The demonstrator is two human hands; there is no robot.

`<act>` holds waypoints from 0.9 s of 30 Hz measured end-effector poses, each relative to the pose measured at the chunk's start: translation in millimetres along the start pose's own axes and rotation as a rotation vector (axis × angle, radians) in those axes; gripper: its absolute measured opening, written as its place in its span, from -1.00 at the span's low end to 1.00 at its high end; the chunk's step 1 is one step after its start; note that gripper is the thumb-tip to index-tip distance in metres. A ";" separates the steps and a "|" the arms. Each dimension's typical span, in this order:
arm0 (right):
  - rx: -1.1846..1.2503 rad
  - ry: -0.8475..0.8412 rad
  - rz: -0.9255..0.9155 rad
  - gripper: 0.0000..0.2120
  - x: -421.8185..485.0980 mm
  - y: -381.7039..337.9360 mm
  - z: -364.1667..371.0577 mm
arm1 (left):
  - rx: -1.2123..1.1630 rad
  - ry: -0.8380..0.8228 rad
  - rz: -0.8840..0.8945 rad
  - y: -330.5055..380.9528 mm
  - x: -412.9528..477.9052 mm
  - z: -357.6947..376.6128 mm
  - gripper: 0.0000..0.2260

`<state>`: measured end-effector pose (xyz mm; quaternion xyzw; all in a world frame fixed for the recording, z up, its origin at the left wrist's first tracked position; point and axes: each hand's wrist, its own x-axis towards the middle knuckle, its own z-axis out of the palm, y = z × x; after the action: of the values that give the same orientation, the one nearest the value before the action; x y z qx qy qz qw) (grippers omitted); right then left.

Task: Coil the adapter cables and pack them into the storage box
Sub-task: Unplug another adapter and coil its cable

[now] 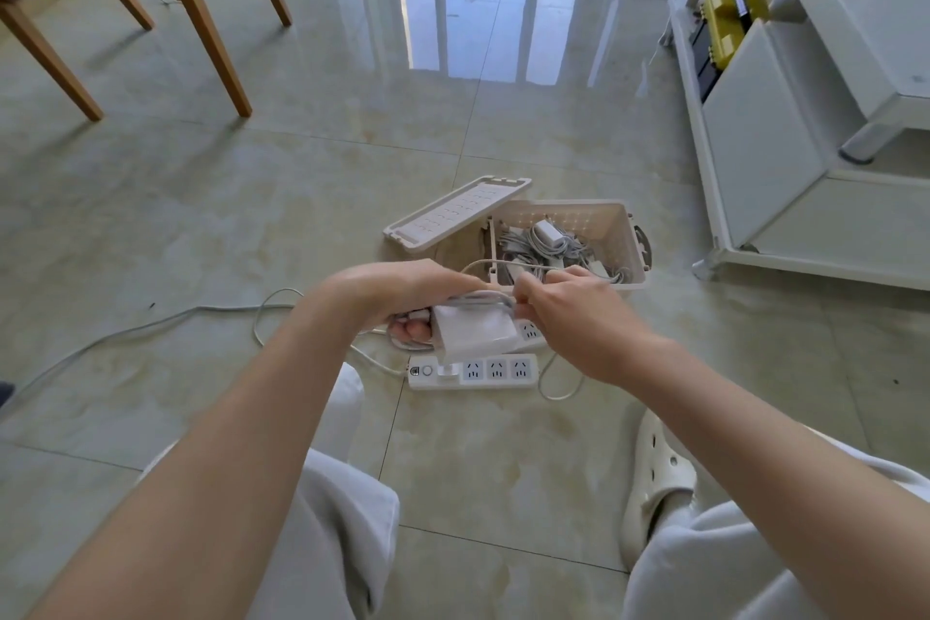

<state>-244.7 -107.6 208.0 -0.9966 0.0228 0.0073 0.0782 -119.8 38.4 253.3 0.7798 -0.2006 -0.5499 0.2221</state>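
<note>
My left hand grips a square white power adapter from above, with loops of its cable wound over the top edge. My right hand pinches that white cable just right of the adapter. The cable arcs up toward the beige storage box, which stands open on the floor behind my hands and holds several coiled white adapters. Another length of white cable trails left across the tiles.
The box's lid leans on its left side. A white power strip lies on the floor under my hands. Wooden chair legs stand far left, and a white cabinet at the right. My knees and a white slipper fill the foreground.
</note>
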 end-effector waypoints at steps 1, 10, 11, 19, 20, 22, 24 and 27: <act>0.007 -0.020 0.031 -0.73 1.4 1.3 0.1 | 0.025 0.056 0.005 -1.3 2.2 -0.1 -0.58; 0.020 0.019 0.170 -0.72 7.1 -5.6 -4.0 | 0.411 0.386 0.213 -8.8 15.2 5.2 -0.66; 0.065 0.010 0.203 -0.73 7.9 -7.2 -5.0 | 0.447 0.427 0.238 -9.4 16.7 6.2 -0.64; 0.508 0.014 0.360 -0.78 10.6 -16.1 1.9 | 0.679 0.633 0.317 -18.8 26.4 2.7 -0.57; 0.516 0.049 0.365 -0.76 9.3 -18.1 3.1 | 0.677 0.667 0.319 -18.9 25.4 1.4 -0.59; 0.492 0.085 0.378 -0.74 7.5 -20.3 4.1 | 0.674 0.734 0.315 -19.0 24.7 0.8 -0.61; 0.423 0.084 0.382 -0.75 6.7 -21.0 5.3 | 0.667 0.787 0.309 -19.0 26.0 1.6 -0.62; 0.362 0.078 0.379 -0.74 3.2 -22.3 6.3 | 0.654 0.826 0.270 -19.6 30.5 3.9 -0.64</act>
<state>-240.6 -84.8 205.2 -0.9439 0.2127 -0.0209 0.2516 -112.5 37.0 217.6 0.9267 -0.3556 -0.0734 0.0968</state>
